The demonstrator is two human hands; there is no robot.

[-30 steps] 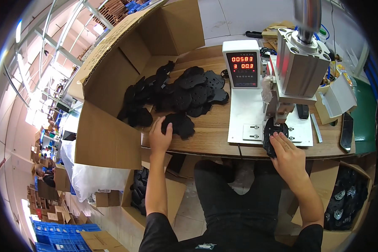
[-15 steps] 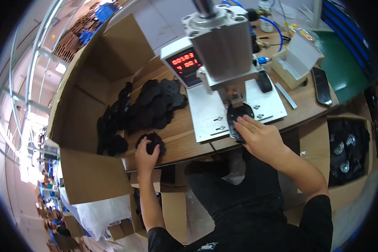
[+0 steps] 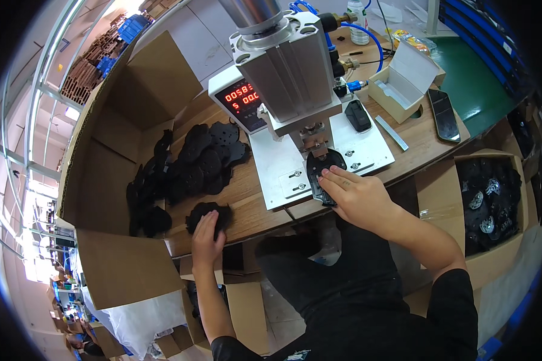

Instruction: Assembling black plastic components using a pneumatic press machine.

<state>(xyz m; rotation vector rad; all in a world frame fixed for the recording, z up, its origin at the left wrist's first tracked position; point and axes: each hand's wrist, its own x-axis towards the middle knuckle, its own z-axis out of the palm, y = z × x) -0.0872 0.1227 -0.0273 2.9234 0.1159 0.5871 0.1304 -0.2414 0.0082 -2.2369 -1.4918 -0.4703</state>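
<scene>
While the press stands on its white plate, a black part lies at its foot, with the far end right by the tip of the press. I cannot tell if the tip touches it. The right hand comes from the front right of the press. Its fingers are almost straight and close together, and they rest on top of the part's near end. The thumb is hard to see, so I cannot tell if this hand grips the part.

Left of the press, near the front edge of the surface, sits a small black stack. The left hand is on it, half open, with the fingers over the top and the thumb apart. I cannot tell if it has hold of a piece.

Farther back on the press's left is a big pile of flat black pieces, partly inside a big brown box. A screen with red numbers is just left of the press. To the press's right are a metal strip, a small open carton and a phone. A white bottle stands behind the press, to the right.
</scene>
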